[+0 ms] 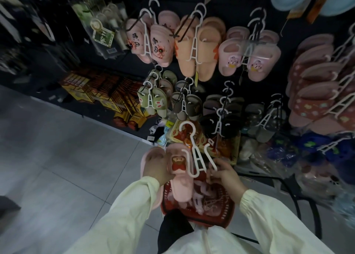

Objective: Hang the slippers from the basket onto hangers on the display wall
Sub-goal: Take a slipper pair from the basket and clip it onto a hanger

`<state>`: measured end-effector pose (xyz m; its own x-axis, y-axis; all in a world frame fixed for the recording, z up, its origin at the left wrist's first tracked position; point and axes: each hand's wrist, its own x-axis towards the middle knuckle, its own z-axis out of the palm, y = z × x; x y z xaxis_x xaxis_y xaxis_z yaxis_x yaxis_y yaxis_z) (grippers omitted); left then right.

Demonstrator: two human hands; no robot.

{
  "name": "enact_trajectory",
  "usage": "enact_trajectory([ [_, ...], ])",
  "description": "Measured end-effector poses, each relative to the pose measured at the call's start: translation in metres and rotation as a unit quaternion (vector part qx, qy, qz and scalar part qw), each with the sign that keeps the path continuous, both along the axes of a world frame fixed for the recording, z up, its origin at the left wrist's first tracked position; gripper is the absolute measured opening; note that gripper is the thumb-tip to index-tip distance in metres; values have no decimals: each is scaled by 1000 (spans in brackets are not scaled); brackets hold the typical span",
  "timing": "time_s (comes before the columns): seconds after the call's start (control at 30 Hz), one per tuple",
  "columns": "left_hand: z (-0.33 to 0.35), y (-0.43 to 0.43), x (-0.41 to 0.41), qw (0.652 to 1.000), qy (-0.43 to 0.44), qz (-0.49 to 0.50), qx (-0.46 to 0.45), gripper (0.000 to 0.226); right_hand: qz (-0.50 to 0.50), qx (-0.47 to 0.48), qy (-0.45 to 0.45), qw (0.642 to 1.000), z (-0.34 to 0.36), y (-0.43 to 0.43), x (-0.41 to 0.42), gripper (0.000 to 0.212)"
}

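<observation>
My left hand (158,167) grips a pair of pink slippers (180,188) with a bear face on the strap, held above the red basket (217,218). A white plastic hanger (194,150) has one arm hooked through the strap of the front slipper, its hook pointing up. My right hand (223,174) pinches the lower right end of that hanger. More pink slippers and white hangers lie in the basket under my hands. The dark display wall (226,17) ahead carries many hung pairs.
Hung pairs include pink (151,42), orange (196,46), pink bear (249,57), green bunny (153,100), grey (186,104) and black (219,123) slippers. Boxed goods (107,92) and bagged items (311,154) sit at the wall's foot. Grey tiled floor (57,148) spreads left.
</observation>
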<state>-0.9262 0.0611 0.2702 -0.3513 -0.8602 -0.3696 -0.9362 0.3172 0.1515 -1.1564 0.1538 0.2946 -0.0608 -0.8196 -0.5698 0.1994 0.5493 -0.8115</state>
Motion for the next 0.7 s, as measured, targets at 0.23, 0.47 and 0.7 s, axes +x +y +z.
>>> enact_trajectory([
  [0.23,56,-10,-19,987,28,-81,-135,87,57,-56,-16,997,55,-6,2,21],
  [0.47,125,0,-38,968,38,-101,-228,68,9,-156,113,981,95,-3,7,17],
  [0.7,184,15,-52,958,57,-97,-264,44,-58,-285,324,900,146,14,5,15],
])
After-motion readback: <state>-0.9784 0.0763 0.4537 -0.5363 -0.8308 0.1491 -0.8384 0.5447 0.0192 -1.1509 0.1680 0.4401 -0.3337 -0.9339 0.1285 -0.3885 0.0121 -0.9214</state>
